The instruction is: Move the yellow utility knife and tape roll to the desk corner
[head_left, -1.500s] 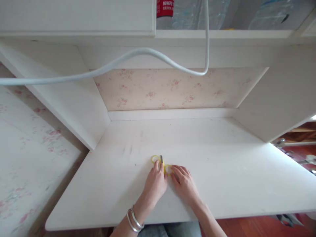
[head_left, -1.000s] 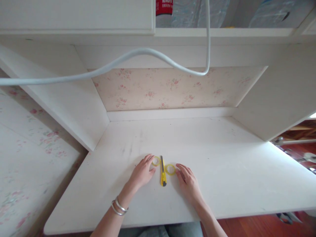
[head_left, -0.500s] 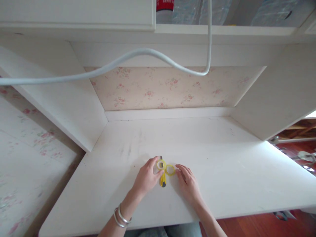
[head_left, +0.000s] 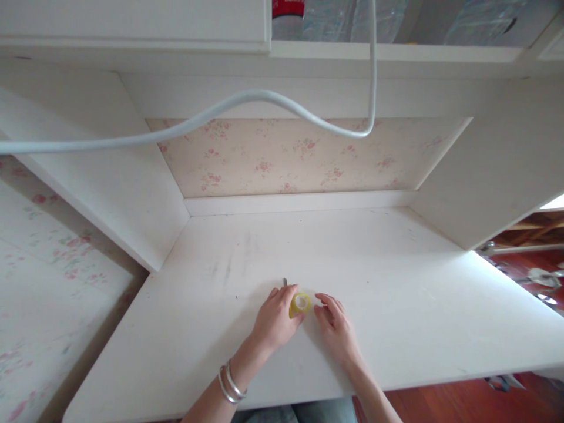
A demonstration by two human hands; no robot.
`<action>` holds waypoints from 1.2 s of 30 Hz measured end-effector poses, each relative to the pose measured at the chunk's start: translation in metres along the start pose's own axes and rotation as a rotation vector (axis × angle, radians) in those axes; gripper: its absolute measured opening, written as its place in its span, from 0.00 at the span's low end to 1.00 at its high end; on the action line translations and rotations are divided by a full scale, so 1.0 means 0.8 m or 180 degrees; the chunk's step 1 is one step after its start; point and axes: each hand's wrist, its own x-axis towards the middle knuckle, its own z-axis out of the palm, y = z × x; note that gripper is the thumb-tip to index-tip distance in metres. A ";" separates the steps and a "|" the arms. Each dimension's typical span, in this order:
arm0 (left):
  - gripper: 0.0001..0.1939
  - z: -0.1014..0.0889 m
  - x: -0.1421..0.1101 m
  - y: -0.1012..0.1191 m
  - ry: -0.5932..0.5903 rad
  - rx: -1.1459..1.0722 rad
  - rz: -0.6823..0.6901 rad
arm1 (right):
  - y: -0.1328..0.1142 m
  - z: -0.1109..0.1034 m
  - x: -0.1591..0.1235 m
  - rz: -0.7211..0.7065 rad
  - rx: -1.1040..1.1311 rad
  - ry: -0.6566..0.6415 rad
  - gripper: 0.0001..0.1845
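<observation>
A roll of yellow tape is pinched between the thumb and fingers of my left hand. A second yellow roll appears to lie beneath it, though the two overlap too closely to separate. Under the same hand lies a box cutter, with only its grey tip showing past the fingers. Just right of the tape, my right hand rests on the white desk. Its fingers are bent and apart, with nothing between them.
White side panels and a low back ledge border the desk. A white cable hangs across the view below an upper shelf, which holds a red-labelled bottle and clear plastic packs.
My left hand has moved right with its tape roll, bringing it over the second roll beside my right hand. It now covers most of the box cutter. My right hand has barely moved.
</observation>
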 end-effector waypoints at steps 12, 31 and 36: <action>0.13 -0.022 -0.005 -0.077 0.0130 -0.1206 -0.1162 | -0.020 0.006 0.017 -0.0382 -0.0834 -0.0631 0.24; 0.13 -0.021 -0.012 -0.067 -0.0024 -0.1298 -0.0984 | -0.017 0.010 0.015 -0.0595 -0.0937 -0.0566 0.21; 0.13 -0.021 -0.013 -0.066 -0.0032 -0.1196 -0.0956 | -0.019 0.011 0.015 -0.0546 -0.1062 -0.0573 0.25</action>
